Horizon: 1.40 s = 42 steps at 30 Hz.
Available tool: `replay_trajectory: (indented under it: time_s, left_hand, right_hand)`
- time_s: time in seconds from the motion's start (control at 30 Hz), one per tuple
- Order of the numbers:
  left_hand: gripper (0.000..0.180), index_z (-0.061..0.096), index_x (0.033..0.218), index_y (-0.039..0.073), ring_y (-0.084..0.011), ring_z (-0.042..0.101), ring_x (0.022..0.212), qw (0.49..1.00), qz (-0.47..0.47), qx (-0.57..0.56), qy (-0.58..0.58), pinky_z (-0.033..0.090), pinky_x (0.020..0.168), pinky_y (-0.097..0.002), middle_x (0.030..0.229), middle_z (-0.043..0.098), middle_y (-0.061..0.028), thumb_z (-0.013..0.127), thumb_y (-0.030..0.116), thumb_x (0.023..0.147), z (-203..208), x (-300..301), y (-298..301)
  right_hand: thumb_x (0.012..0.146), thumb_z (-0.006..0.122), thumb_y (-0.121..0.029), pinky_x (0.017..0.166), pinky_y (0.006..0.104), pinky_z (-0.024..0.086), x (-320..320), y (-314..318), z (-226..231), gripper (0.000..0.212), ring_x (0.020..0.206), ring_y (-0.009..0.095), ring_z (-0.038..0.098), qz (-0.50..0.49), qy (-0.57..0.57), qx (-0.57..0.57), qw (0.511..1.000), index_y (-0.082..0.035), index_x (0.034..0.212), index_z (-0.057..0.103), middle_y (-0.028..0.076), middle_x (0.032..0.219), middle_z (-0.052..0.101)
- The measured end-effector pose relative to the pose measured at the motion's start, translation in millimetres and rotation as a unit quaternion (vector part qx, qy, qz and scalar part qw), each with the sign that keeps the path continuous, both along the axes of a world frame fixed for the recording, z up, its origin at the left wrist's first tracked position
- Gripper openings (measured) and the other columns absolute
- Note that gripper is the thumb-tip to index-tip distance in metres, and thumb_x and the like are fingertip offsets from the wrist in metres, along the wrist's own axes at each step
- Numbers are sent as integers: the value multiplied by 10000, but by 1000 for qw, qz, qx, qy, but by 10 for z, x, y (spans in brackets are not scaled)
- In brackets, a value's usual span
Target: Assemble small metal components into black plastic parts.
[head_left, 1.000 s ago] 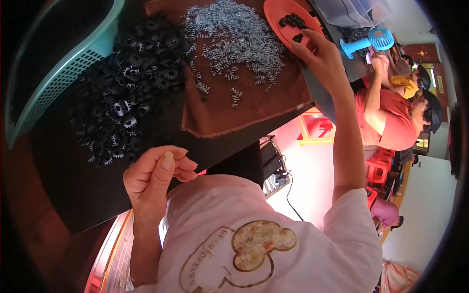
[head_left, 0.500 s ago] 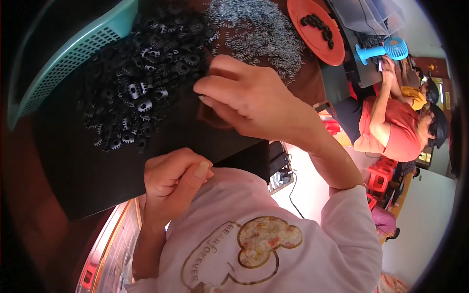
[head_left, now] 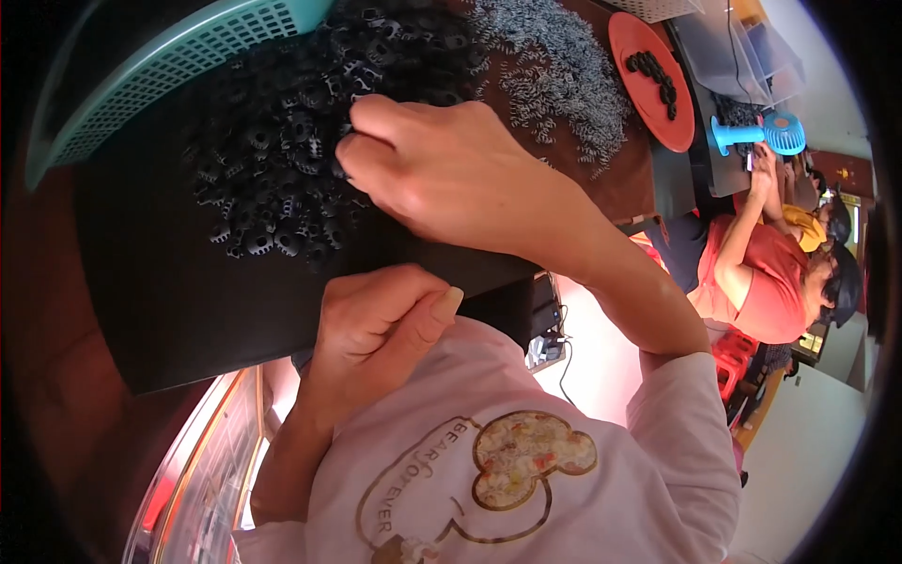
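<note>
The right hand [head_left: 423, 169] reaches across to the near right edge of the black parts [head_left: 272, 141], back of the hand up and fingers bent downward. Its fingertips are hidden behind the knuckles, so I cannot tell whether its grip is closed or has hold of a part. The left hand [head_left: 385, 320] is nearer the body, just beside the near edge of the tabletop [head_left: 188, 310] and in front of the white shirt [head_left: 601, 470]. Its grip is closed, the fingers folded in and the thumb lying against them; whether anything small sits inside cannot be seen.

The black parts lie in a loose heap on the dark tabletop, many with toothed edges, some stacked on others. A green basket [head_left: 188, 70] with a perforated wall stands at the far left, just beyond them. To the right of the heap, a mass of springs [head_left: 554, 75] spreads over a brown cloth [head_left: 611, 193]. Right of the springs is a red plate [head_left: 676, 134] with a short row of small black pieces [head_left: 648, 70] on it. Farther right are a clear bin [head_left: 723, 56] and a blue fan [head_left: 783, 133], with a co-worker in a red top [head_left: 752, 291] beyond.
</note>
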State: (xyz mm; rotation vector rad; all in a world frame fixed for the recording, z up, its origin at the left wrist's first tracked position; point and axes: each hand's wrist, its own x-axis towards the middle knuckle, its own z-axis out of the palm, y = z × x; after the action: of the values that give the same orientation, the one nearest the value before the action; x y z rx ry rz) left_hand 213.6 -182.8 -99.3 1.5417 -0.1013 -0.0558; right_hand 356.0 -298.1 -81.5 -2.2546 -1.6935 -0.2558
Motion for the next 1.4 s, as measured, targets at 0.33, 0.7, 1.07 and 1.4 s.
replay_trajectory:
  time_s: [0.33, 0.7, 1.07, 1.4]
  left_hand:
    - [177, 643, 939, -40, -89, 599, 631, 989, 63, -104, 88, 498, 589, -229, 741, 663, -59, 570, 117, 977, -22, -14, -25]
    - [422, 565, 1189, -72, -147, 627, 733, 970, 97, -217, 48, 527, 695, -271, 901, 655, -96, 460, 305, 1033, -97, 30, -44]
    - [237, 541, 870, -1, -112, 489, 546, 976, 104, -192, 7, 430, 516, -243, 735, 611, -123, 559, 213, 971, -115, 24, -69]
    - [254, 535, 900, -7, -128, 516, 555, 972, 107, -211, 16, 457, 499, -241, 759, 617, -144, 553, 234, 977, -137, 61, -72]
  right_hand:
    - [754, 738, 30, 517, 259, 467, -130, -458, 47, 334, 656, 160, 589, -35, 230, 163, 959, -38, 1056, 613, 85, 882, 570]
    - [648, 809, -93, 399, 293, 405, -475, -476, -73, 500, 512, 166, 521, -10, 140, 226, 964, -18, 1107, 628, 35, 723, 482]
    - [785, 691, -64, 553, 363, 484, -172, -1140, 66, 169, 688, 289, 592, -96, 151, 183, 967, -47, 917, 587, 78, 813, 554]
    - [800, 646, -25, 582, 396, 463, 57, -1500, 84, 167, 706, 321, 586, -171, 145, 0, 975, -61, 960, 614, 106, 851, 522]
